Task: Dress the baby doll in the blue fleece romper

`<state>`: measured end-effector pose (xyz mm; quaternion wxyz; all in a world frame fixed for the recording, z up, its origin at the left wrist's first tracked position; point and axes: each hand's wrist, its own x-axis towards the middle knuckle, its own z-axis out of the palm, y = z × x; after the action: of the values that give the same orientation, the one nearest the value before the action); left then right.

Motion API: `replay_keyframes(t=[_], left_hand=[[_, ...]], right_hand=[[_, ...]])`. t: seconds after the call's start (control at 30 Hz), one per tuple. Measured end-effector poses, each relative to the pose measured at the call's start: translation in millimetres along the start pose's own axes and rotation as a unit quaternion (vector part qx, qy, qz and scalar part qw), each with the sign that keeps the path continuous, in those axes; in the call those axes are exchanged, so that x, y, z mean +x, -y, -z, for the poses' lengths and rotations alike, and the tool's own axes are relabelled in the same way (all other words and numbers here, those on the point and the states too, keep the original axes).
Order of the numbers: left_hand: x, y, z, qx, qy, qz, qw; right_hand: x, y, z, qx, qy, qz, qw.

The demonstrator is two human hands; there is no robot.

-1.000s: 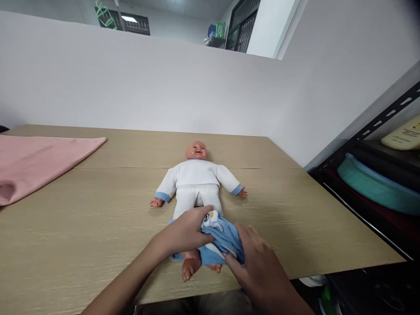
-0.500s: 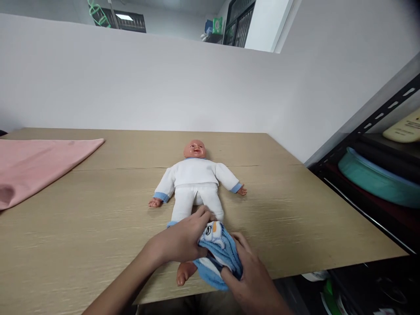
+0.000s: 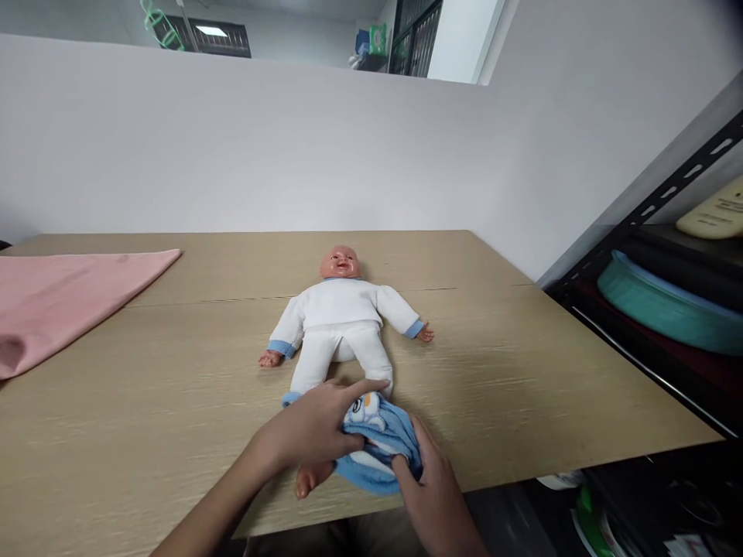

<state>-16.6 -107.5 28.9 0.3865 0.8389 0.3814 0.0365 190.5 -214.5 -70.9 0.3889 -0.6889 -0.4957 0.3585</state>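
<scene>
A baby doll (image 3: 344,303) in a white outfit with blue cuffs lies on its back on the table, head away from me. At its leg on the right side of the view is a fuzzy blue-and-white sock (image 3: 386,437) with an animal face; the foot there is hidden. My left hand (image 3: 325,425) pinches the sock's left edge, its index finger stretched over the lower leg. My right hand (image 3: 426,480) grips the sock from the right, thumb at its opening. The doll's other foot (image 3: 313,478) is bare, below my left wrist.
A pink cloth (image 3: 70,302) lies on the left of the wooden table (image 3: 174,433). A white partition (image 3: 261,147) rises behind. To the right stands a black metal shelf (image 3: 630,371) holding a teal basin (image 3: 662,305) and a cream bottle (image 3: 717,213). The table's front edge is close to my hands.
My left index finger has straightened across the doll's leg. Both hands and the sock have shifted slightly left in view, and the doll's bare leg lies a little further left.
</scene>
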Motion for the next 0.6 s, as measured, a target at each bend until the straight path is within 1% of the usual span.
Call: replay_keyframes(t=[0.17, 0.2, 0.27, 0.37, 0.47, 0.53, 0.6], left_hand=[[2.8, 11.5, 4.4, -0.069, 0.0, -0.025, 0.997], [2.4, 12.8, 6.0, -0.086, 0.001, -0.03, 0.996], [0.6, 13.7, 9.9, -0.131, 0.013, -0.031, 0.991], [-2.4, 12.6, 15.9, -0.209, 0.047, -0.016, 0.977], [-3.5, 14.4, 18.6, -0.244, 0.067, -0.022, 0.967], [-2.7, 18.2, 18.9, -0.232, 0.05, -0.049, 0.97], [-0.9, 22.8, 19.5, -0.208, 0.011, -0.083, 0.975]], right_hand=[[4.5, -9.6, -4.0, 0.058, -0.004, -0.025, 0.998], [4.0, -9.3, -4.4, 0.077, 0.001, -0.026, 0.997], [1.5, -6.4, -4.3, 0.115, 0.032, -0.023, 0.993], [-2.1, -0.5, -3.0, 0.157, 0.077, 0.013, 0.985], [-0.5, 0.2, -2.6, 0.166, 0.067, 0.055, 0.982], [3.9, -1.5, -1.9, 0.158, 0.061, 0.064, 0.984], [10.8, -0.9, 0.8, 0.139, 0.07, 0.073, 0.985]])
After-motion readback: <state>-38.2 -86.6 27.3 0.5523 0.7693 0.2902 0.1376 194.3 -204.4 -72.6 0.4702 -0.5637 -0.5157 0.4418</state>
